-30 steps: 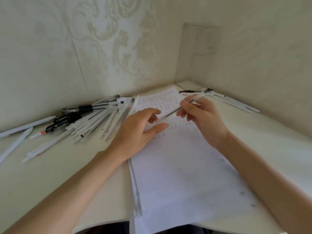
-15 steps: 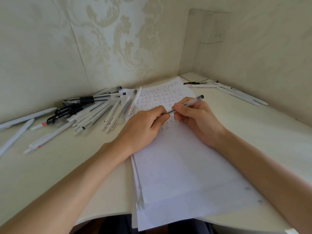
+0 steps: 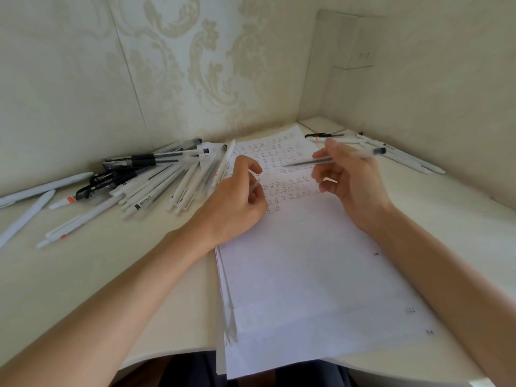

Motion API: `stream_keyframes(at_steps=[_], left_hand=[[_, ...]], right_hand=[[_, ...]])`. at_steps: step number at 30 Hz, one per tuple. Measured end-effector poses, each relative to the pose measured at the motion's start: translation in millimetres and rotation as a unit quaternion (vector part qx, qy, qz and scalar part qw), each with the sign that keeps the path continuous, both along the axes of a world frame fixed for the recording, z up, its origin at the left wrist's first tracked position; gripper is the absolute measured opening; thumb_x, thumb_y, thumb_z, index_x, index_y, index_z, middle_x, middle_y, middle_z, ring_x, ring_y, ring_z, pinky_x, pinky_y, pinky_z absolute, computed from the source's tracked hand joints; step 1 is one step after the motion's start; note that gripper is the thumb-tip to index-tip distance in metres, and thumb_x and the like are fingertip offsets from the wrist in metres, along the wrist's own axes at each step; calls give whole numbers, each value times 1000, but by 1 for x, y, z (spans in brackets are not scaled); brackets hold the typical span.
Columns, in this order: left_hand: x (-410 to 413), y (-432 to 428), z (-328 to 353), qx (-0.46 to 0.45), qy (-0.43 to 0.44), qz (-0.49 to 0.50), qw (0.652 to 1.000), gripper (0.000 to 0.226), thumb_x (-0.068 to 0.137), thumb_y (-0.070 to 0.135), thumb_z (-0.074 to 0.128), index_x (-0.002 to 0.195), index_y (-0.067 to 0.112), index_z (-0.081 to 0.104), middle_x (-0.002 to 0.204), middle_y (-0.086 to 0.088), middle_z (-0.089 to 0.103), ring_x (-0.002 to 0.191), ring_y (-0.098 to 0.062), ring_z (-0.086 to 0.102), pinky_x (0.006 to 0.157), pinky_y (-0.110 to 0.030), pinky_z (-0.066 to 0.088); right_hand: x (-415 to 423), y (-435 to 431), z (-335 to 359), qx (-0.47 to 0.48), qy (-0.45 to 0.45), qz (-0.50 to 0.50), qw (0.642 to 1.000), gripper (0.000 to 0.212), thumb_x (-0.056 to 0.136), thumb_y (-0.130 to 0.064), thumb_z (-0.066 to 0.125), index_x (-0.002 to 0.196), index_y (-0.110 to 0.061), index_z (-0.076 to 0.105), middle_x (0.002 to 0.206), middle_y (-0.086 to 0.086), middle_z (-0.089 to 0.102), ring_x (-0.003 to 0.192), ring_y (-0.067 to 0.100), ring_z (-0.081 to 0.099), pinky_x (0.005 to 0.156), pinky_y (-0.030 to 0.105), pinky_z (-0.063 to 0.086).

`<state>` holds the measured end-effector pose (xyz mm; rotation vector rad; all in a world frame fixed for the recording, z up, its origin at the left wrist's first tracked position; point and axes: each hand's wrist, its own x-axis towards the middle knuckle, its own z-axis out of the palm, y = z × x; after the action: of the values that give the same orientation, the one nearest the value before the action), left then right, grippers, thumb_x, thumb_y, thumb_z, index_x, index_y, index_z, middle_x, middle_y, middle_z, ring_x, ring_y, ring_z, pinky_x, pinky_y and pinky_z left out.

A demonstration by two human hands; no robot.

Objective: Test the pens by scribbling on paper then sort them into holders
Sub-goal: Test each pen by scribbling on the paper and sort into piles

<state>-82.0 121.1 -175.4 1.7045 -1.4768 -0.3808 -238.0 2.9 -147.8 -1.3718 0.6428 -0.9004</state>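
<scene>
Right hand (image 3: 354,182) holds pen (image 3: 307,162), left hand (image 3: 234,202) cap (image 3: 255,186), beside pen pile (image 3: 156,180).

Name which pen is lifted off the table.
The clear pen gripped in the right hand, its cap pinched in the left hand; the other pens lie on the table.

The pale tabletop (image 3: 83,275) carries a stack of paper (image 3: 307,275) at its middle, overhanging the near edge. A heap of white and black pens (image 3: 156,180) lies toward the far left edge; a few more pens (image 3: 405,155) lie in the far right corner.
</scene>
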Motion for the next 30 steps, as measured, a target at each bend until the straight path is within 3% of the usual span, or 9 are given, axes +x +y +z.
stream_keyframes(at_steps=[2, 4, 7, 10, 13, 15, 19, 24, 30], left_hand=[[1, 2, 2, 5, 13, -14, 1000, 30, 86, -3, 44, 108, 15, 36, 77, -4, 58, 67, 6, 52, 59, -12, 37], [2, 2, 2, -4, 10, -19, 1000, 25, 89, -4, 43, 109, 9, 40, 84, -13, 63, 64, 12, 51, 57, -7, 35], [4, 0, -1, -17, 11, -12, 1000, 13, 95, 6, 40, 106, 14, 43, 87, 0, 68, 71, 3, 54, 62, -13, 40], [5, -2, -2, -23, 38, 5, 999, 9, 97, 11, 40, 104, 16, 43, 82, 2, 67, 75, -9, 58, 68, -22, 44], [4, -3, -1, -32, 57, 10, 998, 13, 95, 13, 50, 105, 14, 43, 75, -8, 64, 65, 3, 58, 60, -9, 40], [3, -3, -1, -32, 65, 12, 997, 18, 92, 14, 55, 105, 13, 43, 68, -9, 58, 63, 8, 58, 57, -4, 36], [2, -2, 0, -31, 54, 20, 998, 20, 91, 17, 57, 104, 12, 44, 62, 9, 56, 56, 9, 53, 53, -5, 34], [2, -2, 1, -40, 63, 50, 996, 17, 91, 22, 57, 97, 14, 43, 79, 1, 68, 52, 5, 50, 50, -10, 36], [2, -1, 2, -48, 78, 72, 993, 17, 90, 22, 60, 90, 15, 44, 78, 1, 70, 50, 6, 52, 51, -12, 38]], right_hand=[[1, 2, 0, -35, 20, -19, 999, 24, 91, -16, 60, 69, -12, 52, 55, 0, 53, 52, 13, 46, 47, 25, 37], [4, 7, -1, -47, 38, 3, 998, 18, 92, -9, 56, 75, -9, 55, 55, 3, 58, 53, 15, 51, 48, 25, 39], [9, 16, -3, -86, 86, 23, 992, 19, 92, -14, 59, 76, -4, 60, 62, 7, 67, 55, 12, 55, 51, 19, 41], [13, 19, -7, -141, 165, -23, 976, 34, 83, -16, 69, 59, -13, 45, 47, -2, 50, 42, 6, 36, 44, 16, 29], [17, 20, -11, -173, 218, -39, 960, 31, 77, -5, 60, 58, -14, 38, 52, 5, 39, 43, 7, 27, 40, 19, 22], [18, 21, -12, -191, 229, -40, 954, 28, 76, -5, 59, 58, -13, 39, 51, 4, 40, 41, 7, 28, 39, 18, 23], [18, 23, -15, -232, 250, -17, 940, 31, 82, -11, 61, 59, -15, 40, 46, -5, 43, 40, 4, 32, 40, 16, 27], [20, 21, -17, -253, 259, -24, 932, 28, 82, -10, 58, 63, -13, 37, 55, -1, 33, 46, 7, 25, 40, 17, 21], [20, 22, -16, -244, 257, -19, 935, 32, 79, -7, 58, 59, -15, 35, 53, -2, 32, 45, 6, 25, 41, 18, 21]])
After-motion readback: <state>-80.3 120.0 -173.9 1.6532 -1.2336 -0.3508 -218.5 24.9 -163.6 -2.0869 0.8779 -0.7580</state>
